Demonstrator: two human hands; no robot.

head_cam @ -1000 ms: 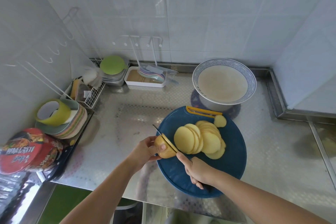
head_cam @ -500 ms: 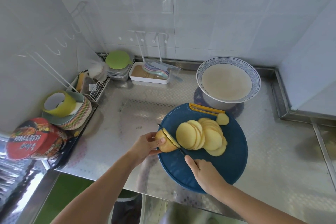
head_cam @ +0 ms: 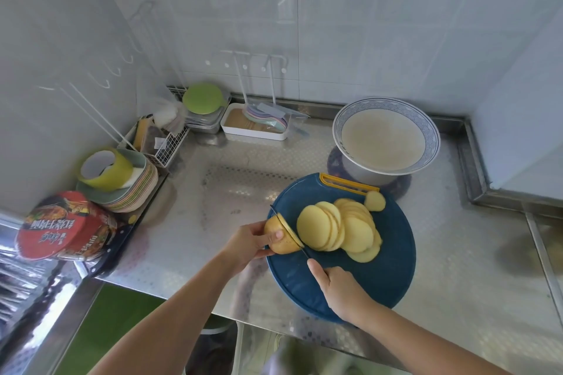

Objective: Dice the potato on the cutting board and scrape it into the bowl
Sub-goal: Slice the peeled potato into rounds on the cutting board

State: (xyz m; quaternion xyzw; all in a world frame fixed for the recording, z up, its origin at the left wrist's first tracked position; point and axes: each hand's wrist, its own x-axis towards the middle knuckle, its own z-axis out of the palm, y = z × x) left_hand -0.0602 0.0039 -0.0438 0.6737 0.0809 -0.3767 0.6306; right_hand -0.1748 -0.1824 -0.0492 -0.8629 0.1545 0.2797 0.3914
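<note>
Here the uncut end of the potato [head_cam: 281, 239] sits at the 9 o'clock edge of the round blue cutting board [head_cam: 393, 271], skin side toward the left hand [head_cam: 248, 242], which pinches it from the 9 o'clock side with fingers curled round it and one fingertip resting on the skin. The right hand [head_cam: 341, 289] lies at about 5 o'clock from that stub, clenched round the handle of the knife [head_cam: 289, 230], forefinger stretched forward toward the blade. The blade runs from 11 o'clock to 5 o'clock, standing against the stub's cut face, so the stub is on its 9 o'clock side. On its 3 o'clock side, the round slices [head_cam: 335, 228] lean in an overlapping row, with one small end piece [head_cam: 374, 200] apart at 1 o'clock by the board's yellow handle. The stub's short axis points along that row, so the next cut likely falls parallel to the others, close to the left fingertips, which is the risk. The bowl [head_cam: 339, 131] stands on the tabletop [head_cam: 213, 192] at 12 o'clock, just beyond the board; dicing and scraping are not yet begun
</note>
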